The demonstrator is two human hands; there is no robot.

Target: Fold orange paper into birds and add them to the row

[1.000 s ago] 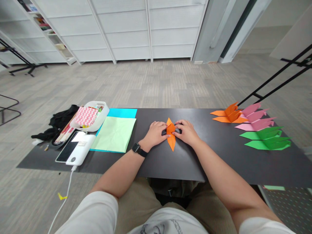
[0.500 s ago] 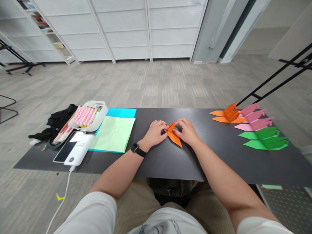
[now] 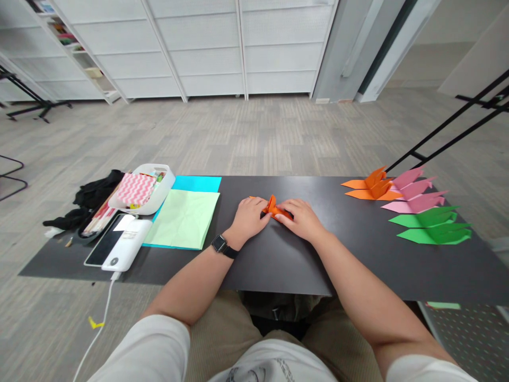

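A folded piece of orange origami paper (image 3: 272, 203) lies on the dark table in front of me, largely covered by my fingers. My left hand (image 3: 249, 218) grips its left side, thumb and fingers closed on it. From the other side my right hand (image 3: 301, 216) presses on the paper, its thumb and fingertips closed over the right part. A small peak of orange sticks up between the two hands.
On the right stand folded orange (image 3: 371, 185), pink (image 3: 413, 190) and green paper figures (image 3: 433, 227). To the left lie light green sheets (image 3: 183, 218) over blue paper (image 3: 199, 183), a white box (image 3: 162, 192), a phone (image 3: 105, 244), a white power bank (image 3: 127, 245) and black cloth (image 3: 95, 191).
My right hand has shifted left over the orange paper, covering the pointed flap that lay toward me. The paper has turned, and my left hand has moved slightly left.
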